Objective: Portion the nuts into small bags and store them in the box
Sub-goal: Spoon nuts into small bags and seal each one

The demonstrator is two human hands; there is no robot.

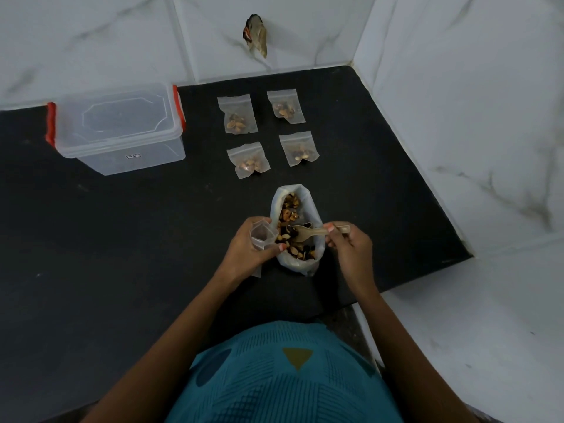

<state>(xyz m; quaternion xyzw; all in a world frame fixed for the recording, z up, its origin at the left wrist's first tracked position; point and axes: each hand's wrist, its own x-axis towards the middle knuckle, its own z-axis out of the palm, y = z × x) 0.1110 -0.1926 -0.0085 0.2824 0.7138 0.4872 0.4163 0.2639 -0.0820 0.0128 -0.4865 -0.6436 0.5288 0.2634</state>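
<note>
My left hand curls round a small empty clear zip bag, thumb and fingers holding its mouth open. It is just beside the big white plastic bag of mixed nuts, which stands near the front edge of the black stone counter. My right hand pinches the handle of a pale spoon, whose bowl is down among the nuts. Toward the back edge four filled little bags lie in a square: back-left bag, back-right bag, front-left bag, front-right bag. The clear plastic box with red latches, lid on, stands by the back edge, left of them.
</note>
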